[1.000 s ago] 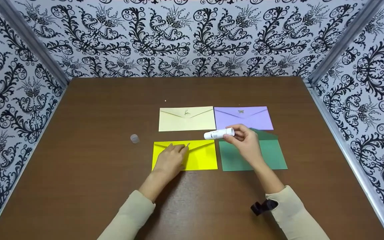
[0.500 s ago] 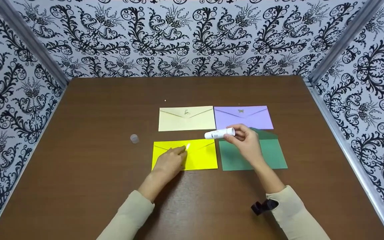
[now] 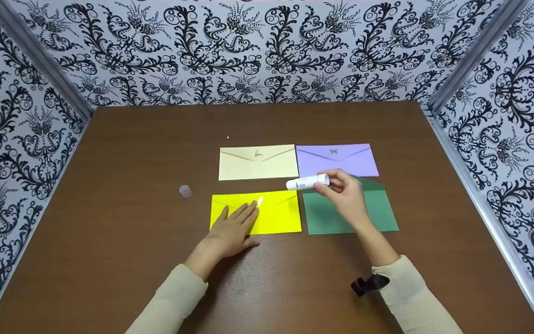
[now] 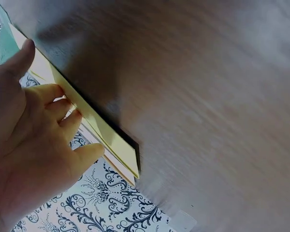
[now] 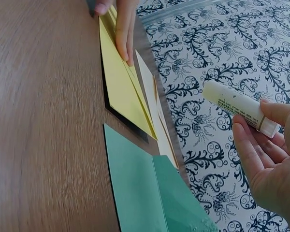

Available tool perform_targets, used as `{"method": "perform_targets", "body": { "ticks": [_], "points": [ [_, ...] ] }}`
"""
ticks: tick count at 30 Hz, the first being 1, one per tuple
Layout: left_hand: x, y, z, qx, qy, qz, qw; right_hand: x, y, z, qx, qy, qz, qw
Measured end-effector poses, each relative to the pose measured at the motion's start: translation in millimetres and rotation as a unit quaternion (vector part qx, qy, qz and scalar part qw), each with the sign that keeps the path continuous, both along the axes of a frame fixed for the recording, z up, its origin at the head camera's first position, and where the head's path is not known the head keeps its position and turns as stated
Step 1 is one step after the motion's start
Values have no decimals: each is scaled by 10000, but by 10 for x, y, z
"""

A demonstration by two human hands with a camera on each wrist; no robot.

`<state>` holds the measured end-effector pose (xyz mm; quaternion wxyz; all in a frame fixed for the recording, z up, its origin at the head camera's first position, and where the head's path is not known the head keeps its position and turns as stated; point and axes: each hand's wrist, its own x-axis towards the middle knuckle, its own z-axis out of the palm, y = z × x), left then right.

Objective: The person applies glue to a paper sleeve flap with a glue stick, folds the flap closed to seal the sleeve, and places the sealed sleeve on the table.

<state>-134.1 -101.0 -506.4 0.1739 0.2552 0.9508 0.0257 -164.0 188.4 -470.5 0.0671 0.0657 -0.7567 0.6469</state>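
Note:
My left hand (image 3: 231,233) rests on the yellow envelope (image 3: 280,217) with its fingers straight and the thumb over the table by its lower edge. The envelope's flap lies folded down, and a small shiny mark (image 3: 260,201) shows by the fingertips. Between thumb and fingers, my right hand (image 3: 348,198) holds a white glue stick (image 3: 302,183), tilted above the gap between the envelopes. Its cap is off, as the bare end (image 5: 211,91) shows in the right wrist view. Beneath that hand lies the green envelope (image 3: 325,215), its flap (image 3: 372,184) unfolded away from me.
Behind lie a cream envelope (image 3: 237,168) and a purple envelope (image 3: 311,160), both with flaps down and small emblems. A clear cap (image 3: 185,191) stands on the brown table (image 3: 132,232) at left. Patterned walls (image 3: 267,46) enclose the back and sides.
My left hand has slid slightly toward me and its fingers have straightened out on the yellow envelope, whose flap now lies flatter. My right hand holds the glue stick almost still.

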Motion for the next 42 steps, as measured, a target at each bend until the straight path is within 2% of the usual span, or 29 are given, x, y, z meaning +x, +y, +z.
{"method": "perform_targets", "body": {
  "ticks": [4,12,18,22,26,30,37,42],
  "points": [
    [-10,-1,3,-25,-40,-17,10000,0,26,16,-73,49,-22,10000],
    [-19,36,19,151,165,22,9997,21,86,30,-90,-29,-125,9999],
    [-79,65,24,606,526,-43,9968,27,111,33,-89,-83,-243,9996],
    [-118,92,33,898,626,38,9940,23,120,27,-89,-50,-226,9997],
    [-122,127,44,810,448,-12,9957,19,136,16,-93,10,-205,9997],
    [-109,151,19,690,86,-83,9975,24,159,8,-174,1,-162,9997],
    [-125,115,-22,887,-358,-24,9954,23,198,21,-277,-46,-197,9994],
    [-144,113,-25,844,-469,-56,9953,-2,239,31,-343,18,-231,9991]
  ]
}}
